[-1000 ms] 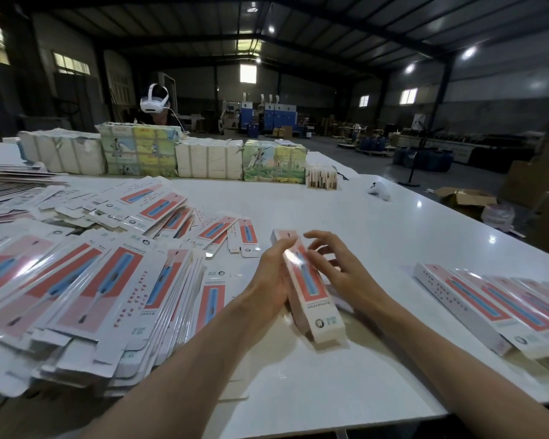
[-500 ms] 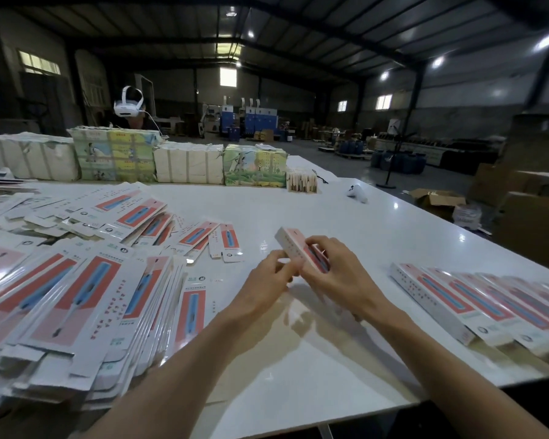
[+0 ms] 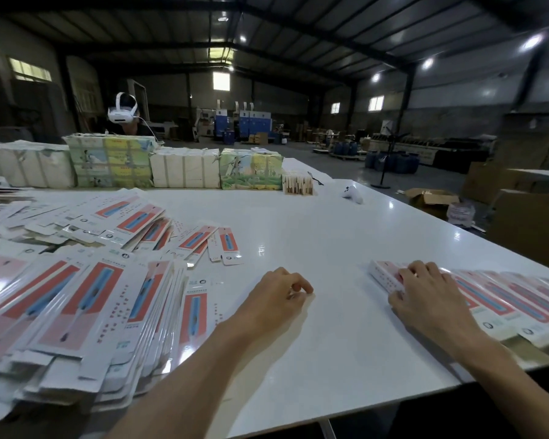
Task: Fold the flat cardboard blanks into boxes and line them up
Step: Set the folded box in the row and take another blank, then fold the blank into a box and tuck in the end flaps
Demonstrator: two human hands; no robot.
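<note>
Both of my hands are low over the white table (image 3: 330, 236), well apart from each other. My left hand (image 3: 274, 294) rests at lower centre of the frame with its fingers loosely curled under and nothing in them, the knuckles touching the tabletop. My right hand (image 3: 425, 296), at lower right, lies over the folded box (image 3: 382, 275), fingers bent across its top and thumb against its near side, holding it down flat. That box sits at the left end of the row of finished boxes (image 3: 514, 299), just beside the next one, all of them lying side by side towards the right edge of the frame. The flat blanks (image 3: 76, 296) are heaped in a wide, slipping pile across the left half of the frame, red and blue print facing up, with a few loose ones fanned out towards the centre. Along the far edge of the table stand wrapped bundles (image 3: 184, 167), and a white controller (image 3: 352, 195) lies to their right. Behind the bundles at upper left is a person wearing a white headset (image 3: 122, 109)
</note>
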